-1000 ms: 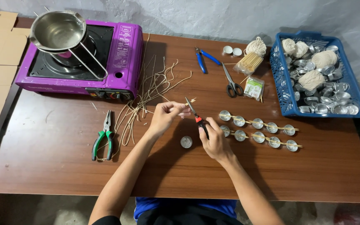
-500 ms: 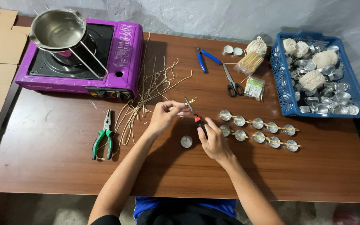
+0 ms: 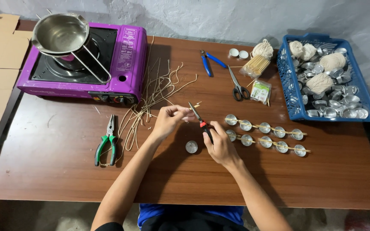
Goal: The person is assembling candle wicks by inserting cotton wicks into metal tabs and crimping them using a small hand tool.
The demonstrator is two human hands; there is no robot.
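While a thin pale stick point(image 3: 195, 105) is pinched between the fingertips of the left hand point(image 3: 168, 121), a small cutter with red-and-black handles point(image 3: 201, 122) is grasped in the clenched grip of the right hand point(image 3: 220, 146), its dark blades raised toward the end of the stick; both hands are held just above the middle of the brown table point(image 3: 56, 171); a single small metal cup point(image 3: 191, 146) is seen on the table between the two wrists, apart from either hand. Just right of the right hand, two rows of metal cups with sticks laid across them point(image 3: 265, 134) are lined up; a loose bundle of pale wicks point(image 3: 153, 96) is spread out left of the left hand, and green-handled pliers point(image 3: 106, 143) are lying further left. At the back left a purple portable stove point(image 3: 127, 64) is placed, with a steel pot point(image 3: 61, 34) set on it; blue-handled pliers point(image 3: 208, 63), scissors point(image 3: 237, 85) and a bundle of short sticks point(image 3: 257, 65) are laid near the back edge; a blue basket point(image 3: 288, 92) holding metal cups and balls of string is set at the right.
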